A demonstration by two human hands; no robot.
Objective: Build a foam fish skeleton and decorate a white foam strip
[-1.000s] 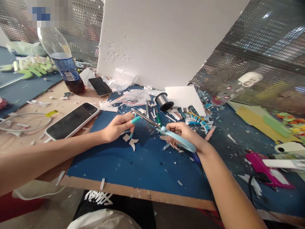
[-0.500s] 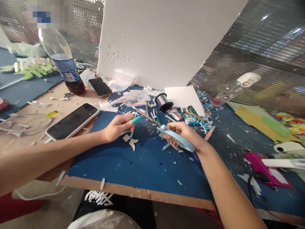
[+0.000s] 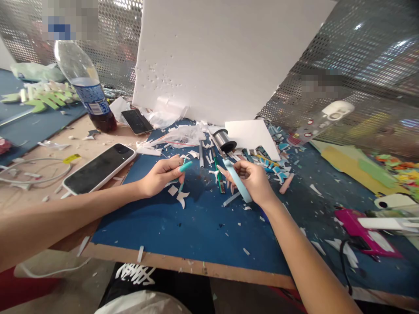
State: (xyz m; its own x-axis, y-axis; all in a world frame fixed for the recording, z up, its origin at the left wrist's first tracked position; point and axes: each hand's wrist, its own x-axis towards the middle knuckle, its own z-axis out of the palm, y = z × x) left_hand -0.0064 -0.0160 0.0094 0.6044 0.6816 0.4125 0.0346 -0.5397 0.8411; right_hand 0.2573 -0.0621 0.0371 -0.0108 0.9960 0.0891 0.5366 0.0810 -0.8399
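Blue-topped table [image 3: 157,233]: pale scraps [image 3: 183,200].
Left hand [image 3: 163,175]: our fingers pinch a turquoise piece [image 3: 185,166], presumably steadying it.
Right hand [image 3: 255,181]: fingers curl around pale-blue-handled metal scissors [image 3: 241,182].

Room across the near mat [image 3: 196,235]; spool [image 3: 224,140] stands behind, perhaps touching scissors [image 3: 239,182].

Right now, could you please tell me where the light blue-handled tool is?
In the head view, just right of centre, the light blue-handled tool is in the right hand, its metal end overlapping the spool's left edge.
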